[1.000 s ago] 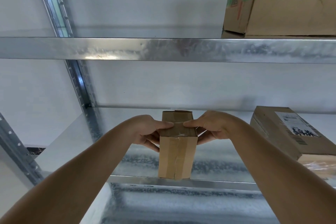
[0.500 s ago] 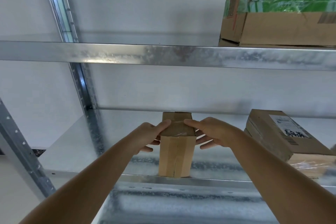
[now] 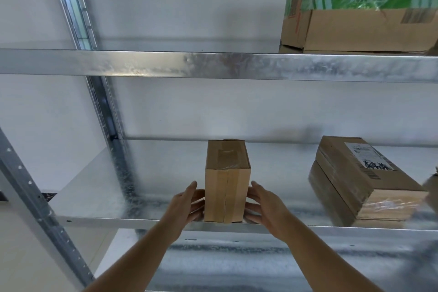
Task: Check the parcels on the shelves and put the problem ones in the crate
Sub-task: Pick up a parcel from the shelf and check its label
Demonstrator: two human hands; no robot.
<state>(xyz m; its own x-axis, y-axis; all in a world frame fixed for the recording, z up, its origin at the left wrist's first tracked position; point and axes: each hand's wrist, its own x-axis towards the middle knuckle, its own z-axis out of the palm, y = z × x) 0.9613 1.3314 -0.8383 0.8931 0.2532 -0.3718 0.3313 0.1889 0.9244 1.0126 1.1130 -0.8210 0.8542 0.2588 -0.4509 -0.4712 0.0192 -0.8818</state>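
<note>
With both hands flanking the small parcel (image 3: 226, 194), left hand (image 3: 187, 206) and right hand (image 3: 265, 206) fingers straight, neither grip closed, uneven pressure could topple it off the shelf (image 3: 142, 221) edge just below

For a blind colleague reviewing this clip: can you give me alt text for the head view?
Two hands, left hand and right hand, flank a small upright cardboard parcel at the front of a metal shelf, fingers straight. A labelled parcel lies to its right; a green-taped box sits on the shelf above.

Both hands, left (image 3: 187, 204) and right (image 3: 265, 206), flank the upright parcel (image 3: 226, 192) at the shelf (image 3: 132, 220) edge.
</note>
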